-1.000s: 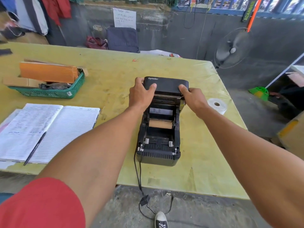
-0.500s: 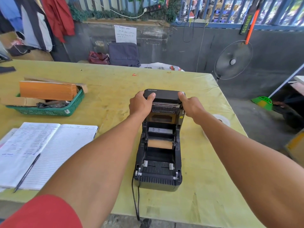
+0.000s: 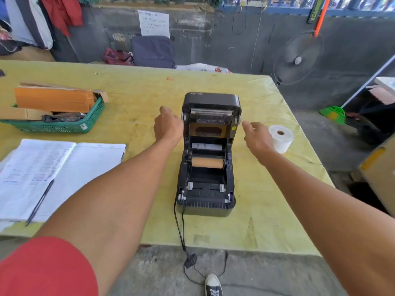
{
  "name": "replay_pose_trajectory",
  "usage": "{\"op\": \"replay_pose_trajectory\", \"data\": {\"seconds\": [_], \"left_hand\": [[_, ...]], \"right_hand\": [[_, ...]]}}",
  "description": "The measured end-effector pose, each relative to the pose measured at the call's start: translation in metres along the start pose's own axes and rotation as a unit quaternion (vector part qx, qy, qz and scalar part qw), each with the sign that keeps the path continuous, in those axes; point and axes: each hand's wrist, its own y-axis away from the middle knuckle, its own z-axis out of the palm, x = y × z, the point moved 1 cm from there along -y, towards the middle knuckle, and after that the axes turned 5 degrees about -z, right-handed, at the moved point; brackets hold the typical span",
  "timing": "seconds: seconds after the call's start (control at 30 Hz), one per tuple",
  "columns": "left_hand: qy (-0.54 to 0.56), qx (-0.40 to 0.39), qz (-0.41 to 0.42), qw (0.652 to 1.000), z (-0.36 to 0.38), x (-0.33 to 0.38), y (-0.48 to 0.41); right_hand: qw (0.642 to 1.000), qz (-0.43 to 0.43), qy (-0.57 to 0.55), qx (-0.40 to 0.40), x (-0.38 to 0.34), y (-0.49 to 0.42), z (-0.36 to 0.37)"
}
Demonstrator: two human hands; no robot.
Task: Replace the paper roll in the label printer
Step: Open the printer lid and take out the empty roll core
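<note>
A black label printer (image 3: 206,201) stands on the yellow-green table (image 3: 267,189), its lid (image 3: 211,101) swung up and back. Inside the bay lies a bare brown cardboard core (image 3: 207,162) on its holder. A full white paper roll (image 3: 281,138) stands on end on the table, right of the printer. My left hand (image 3: 167,126) hovers just left of the lid hinge, holding nothing. My right hand (image 3: 257,138) hovers between the printer and the white roll, fingers spread, apart from both.
An open notebook (image 3: 70,167) with a pen (image 3: 39,202) lies at the left. A green basket (image 3: 64,126) with an orange box stands behind it. The printer's cable (image 3: 179,227) drops over the table's near edge. A fan (image 3: 298,58) stands past the far right corner.
Both hands have let go of the lid, which now stands fully open. The hands have drawn slightly back and outward to each side of the printer.
</note>
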Motion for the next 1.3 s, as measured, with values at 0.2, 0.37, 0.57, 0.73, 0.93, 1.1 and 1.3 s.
{"op": "replay_pose_trajectory", "data": {"seconds": [0.2,0.37,0.57,0.73,0.93,1.1,1.3], "left_hand": [[-0.147,-0.261,0.077,0.951,0.027,-0.067,0.032],[-0.134,-0.281,0.097,0.945,0.047,-0.082,0.032],[-0.124,-0.272,0.122,0.947,0.058,-0.086,0.018],[-0.117,-0.27,0.143,0.945,0.057,-0.087,0.015],[-0.06,-0.278,0.148,0.947,0.03,-0.06,0.015],[0.033,-0.298,0.112,0.947,0.012,-0.027,0.043],[0.178,-0.38,0.005,0.907,0.022,-0.01,0.119]], "right_hand": [[0.97,-0.029,0.171,-0.169,0.052,0.041,0.024],[0.964,-0.057,0.194,-0.175,0.059,0.038,0.04],[0.965,-0.068,0.186,-0.171,0.06,0.021,0.053],[0.966,-0.066,0.18,-0.171,0.054,0.021,0.055],[0.983,-0.061,0.106,-0.138,0.025,0.029,0.028],[0.991,0.009,-0.021,-0.132,0.008,0.06,-0.005],[0.979,0.061,-0.139,-0.133,0.027,0.115,-0.05]]}}
